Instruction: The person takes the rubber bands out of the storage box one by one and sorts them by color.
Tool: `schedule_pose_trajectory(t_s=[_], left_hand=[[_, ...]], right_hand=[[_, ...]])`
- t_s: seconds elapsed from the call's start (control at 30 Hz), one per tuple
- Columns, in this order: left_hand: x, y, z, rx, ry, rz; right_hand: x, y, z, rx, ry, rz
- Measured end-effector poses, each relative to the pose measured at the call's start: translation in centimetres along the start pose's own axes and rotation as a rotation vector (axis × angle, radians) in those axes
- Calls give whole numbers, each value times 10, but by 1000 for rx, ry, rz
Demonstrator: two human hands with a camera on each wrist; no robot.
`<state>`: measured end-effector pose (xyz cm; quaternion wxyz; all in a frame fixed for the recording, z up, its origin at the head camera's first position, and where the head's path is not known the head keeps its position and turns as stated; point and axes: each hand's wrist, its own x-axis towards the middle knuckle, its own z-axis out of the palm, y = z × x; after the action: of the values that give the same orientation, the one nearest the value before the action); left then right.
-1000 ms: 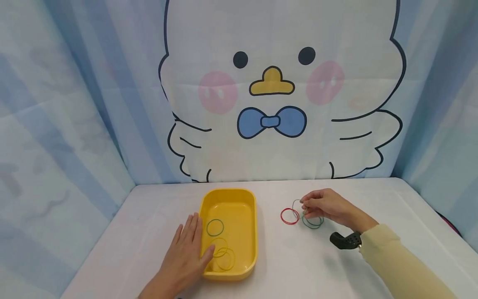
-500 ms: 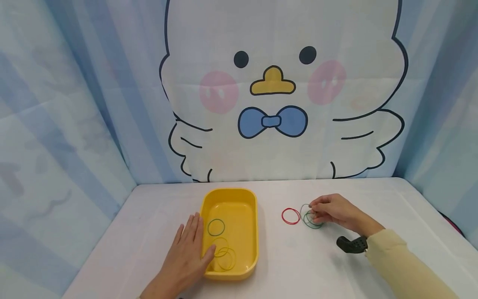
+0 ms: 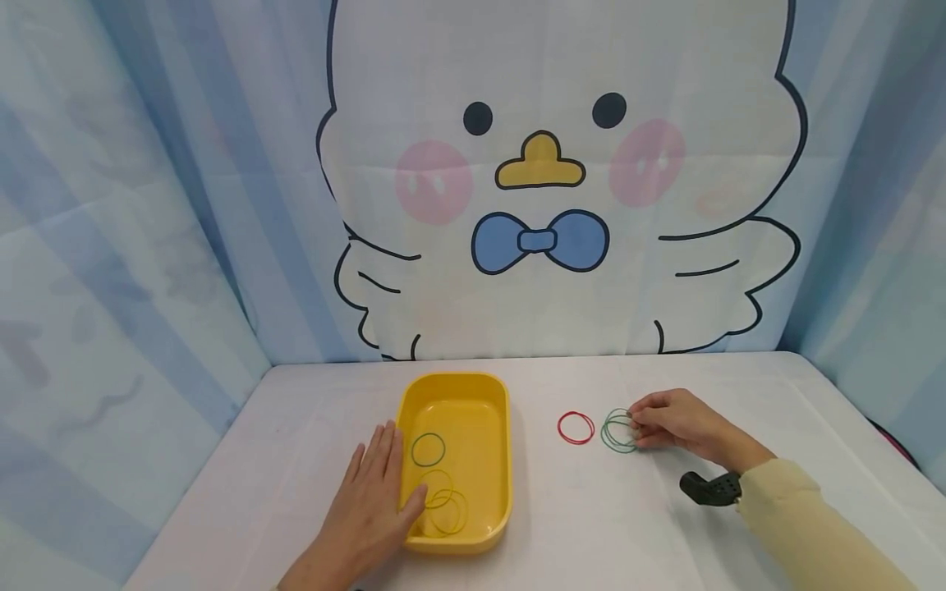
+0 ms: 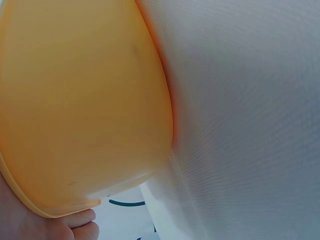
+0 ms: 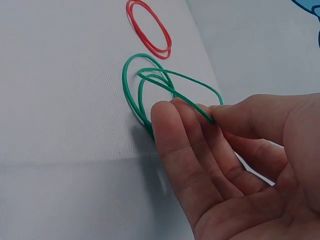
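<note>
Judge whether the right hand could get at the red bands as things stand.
Probably yes: the right hand is close, and nothing lies over the red bands on the table. It pinches a green band, though, so it may need to let go first.

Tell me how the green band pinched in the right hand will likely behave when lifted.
The green band is probably very light, being only a thin loop. It is likely floppy, as its far end bends tightly in the right wrist view. It might catch the other green bands, since it overlaps them beside the right hand.
</note>
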<state>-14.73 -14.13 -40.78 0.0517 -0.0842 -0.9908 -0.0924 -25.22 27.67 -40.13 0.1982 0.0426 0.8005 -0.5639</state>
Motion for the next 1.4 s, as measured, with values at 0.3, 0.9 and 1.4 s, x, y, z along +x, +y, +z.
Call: schedule_pose_trajectory(t_s=[0.3, 0.9, 1.4], left_hand=[[0, 0, 0, -4, -11, -5], [0, -1, 1, -4, -6, 1], [1, 0, 1, -4, -8, -2]], right_hand=[[-1, 5, -7, -27, 13, 14], [-8, -1, -18, -209, 57, -9], [0, -41, 10, -139, -43, -95]])
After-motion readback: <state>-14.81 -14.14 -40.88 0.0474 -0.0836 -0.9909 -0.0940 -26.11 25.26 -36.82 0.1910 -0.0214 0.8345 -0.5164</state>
